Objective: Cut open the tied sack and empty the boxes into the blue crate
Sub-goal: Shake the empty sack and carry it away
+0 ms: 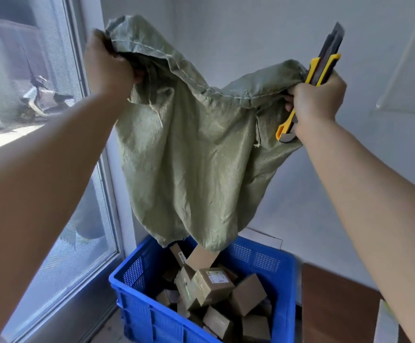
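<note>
Head view: left hand (pixel 107 63) and right hand (pixel 317 100) grip sack (pixel 189 144), its mouth covering boxes (pixel 214 283).

Upturned sack (pixel 189 157), perhaps nearly empty, above boxes (pixel 212 280) in blue crate (pixel 137 303)

The sack (pixel 189 149) hangs mouth down between the left hand (pixel 107 63) and the right hand (pixel 317 100), which also holds a utility knife (pixel 322 68). Directly below stands the crate (pixel 263 259) with boxes (pixel 212 283) piled inside. A window (pixel 60 256) lies left, a scooter (pixel 40 100) beyond it, and a board (pixel 337 310) right of the crate.
</note>
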A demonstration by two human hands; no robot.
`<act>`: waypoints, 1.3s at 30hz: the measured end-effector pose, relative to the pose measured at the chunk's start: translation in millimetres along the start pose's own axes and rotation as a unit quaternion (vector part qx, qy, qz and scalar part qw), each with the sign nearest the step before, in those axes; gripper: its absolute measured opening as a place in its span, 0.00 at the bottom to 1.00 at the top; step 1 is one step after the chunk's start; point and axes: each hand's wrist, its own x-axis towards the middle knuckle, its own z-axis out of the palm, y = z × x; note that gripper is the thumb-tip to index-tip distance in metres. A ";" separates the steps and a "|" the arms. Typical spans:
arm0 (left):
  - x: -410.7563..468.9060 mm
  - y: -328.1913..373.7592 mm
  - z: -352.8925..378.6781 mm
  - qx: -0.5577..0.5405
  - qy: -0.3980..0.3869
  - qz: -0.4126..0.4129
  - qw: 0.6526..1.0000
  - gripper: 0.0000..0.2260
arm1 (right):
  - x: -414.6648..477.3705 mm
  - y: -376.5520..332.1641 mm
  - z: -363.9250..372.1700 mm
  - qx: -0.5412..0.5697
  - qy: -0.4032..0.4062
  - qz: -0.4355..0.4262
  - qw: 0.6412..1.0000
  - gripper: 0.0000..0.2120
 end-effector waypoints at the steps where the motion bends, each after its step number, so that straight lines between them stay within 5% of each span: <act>1: -5.7 -0.9 -9.0 0.017 -0.010 -0.006 1.000 0.17 | -5.5 -0.4 0.8 -0.012 -0.013 0.015 1.000 0.18; 19: -26.7 -18.4 -131.4 0.056 -0.086 -0.075 0.992 0.13 | -94.5 -29.9 8.9 -0.039 -0.094 0.089 0.991 0.13; 26: -46.7 30.2 -163.4 0.069 -0.039 -0.048 0.996 0.11 | -99.1 -62.8 6.3 0.013 -0.138 0.070 0.988 0.14; 32: -77.7 75.9 -180.7 0.112 0.112 0.013 0.987 0.11 | -103.9 -92.0 -7.2 0.079 -0.222 0.055 0.970 0.10; 39: -131.7 113.1 -216.3 0.152 0.196 0.036 0.968 0.08 | -128.8 -113.7 -16.5 0.160 -0.318 0.089 0.930 0.08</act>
